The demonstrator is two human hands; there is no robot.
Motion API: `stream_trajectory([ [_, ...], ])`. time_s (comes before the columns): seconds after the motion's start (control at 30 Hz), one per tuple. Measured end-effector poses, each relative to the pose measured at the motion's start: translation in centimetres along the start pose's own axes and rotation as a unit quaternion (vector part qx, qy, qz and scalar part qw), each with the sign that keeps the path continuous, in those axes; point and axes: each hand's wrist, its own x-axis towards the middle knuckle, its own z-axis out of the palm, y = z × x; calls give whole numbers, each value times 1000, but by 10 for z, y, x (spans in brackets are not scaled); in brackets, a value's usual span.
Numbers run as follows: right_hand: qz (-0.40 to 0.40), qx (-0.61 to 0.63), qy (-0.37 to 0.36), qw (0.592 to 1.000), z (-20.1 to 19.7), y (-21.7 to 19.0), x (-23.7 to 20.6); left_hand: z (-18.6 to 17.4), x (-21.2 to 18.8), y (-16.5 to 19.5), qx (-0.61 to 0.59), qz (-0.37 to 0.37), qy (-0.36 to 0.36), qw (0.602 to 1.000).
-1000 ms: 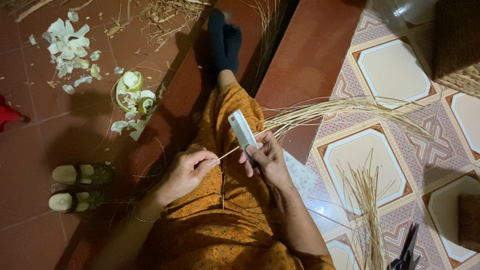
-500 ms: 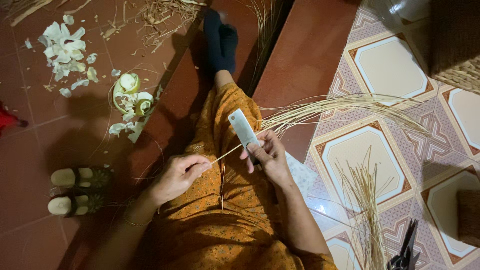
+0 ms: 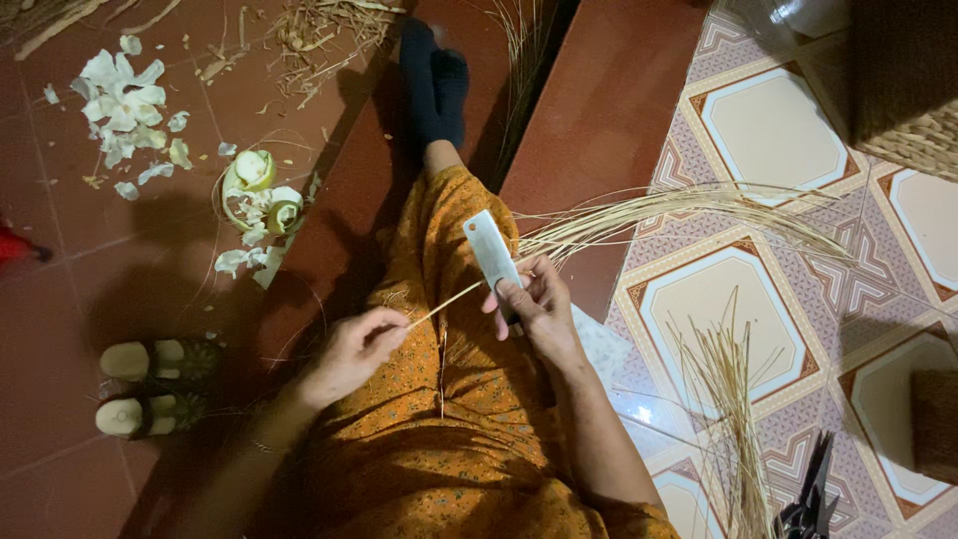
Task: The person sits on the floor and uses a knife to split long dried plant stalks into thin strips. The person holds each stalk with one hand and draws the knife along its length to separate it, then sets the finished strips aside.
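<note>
**Two hands work a straw strand against a blade over the lap**

The right hand (image 3: 539,309) is curled closed around the handle of a flat pale blade (image 3: 491,250), which stands up and tilts away from the body, thumb pressed along its lower part. The left hand (image 3: 351,351) sits lower and to the left, fingers pinched shut on the near end of a thin straw strand (image 3: 444,302); the strand runs slanting up to the right and meets the blade at the right hand. Both forearms come in from the bottom edge, over an orange patterned skirt (image 3: 449,449).

Behind the right hand, a sheaf of long straw (image 3: 679,210) fans out to the right across the patterned tile floor (image 3: 768,130). A second, upright bundle of straw (image 3: 733,399) lies near the right forearm, with dark scissors (image 3: 808,504) by the bottom edge. On the red floor (image 3: 60,299) to the left are white husk scraps (image 3: 125,100), a curled pale peel (image 3: 254,190) and a pair of sandals (image 3: 150,389). A woven basket (image 3: 903,80) fills the top right corner.
</note>
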Motion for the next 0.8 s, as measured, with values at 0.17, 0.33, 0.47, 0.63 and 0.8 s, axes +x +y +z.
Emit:
stream_trajectory([
  [0.17,51,4,16,999,15,4,-2,31,16,18,47,15,35,998],
  [0.33,81,-10,-19,996,17,-4,-6,44,30,33,8,89,94,992],
  [0.47,121,-9,-61,991,25,-1,-15,46,26,43,-21,4,55,998],
  [0.63,109,10,-54,993,21,8,-14,41,16,44,-42,106,59,992],
  [0.8,105,32,-43,993,7,10,-12,42,14,31,-59,80,22,995],
])
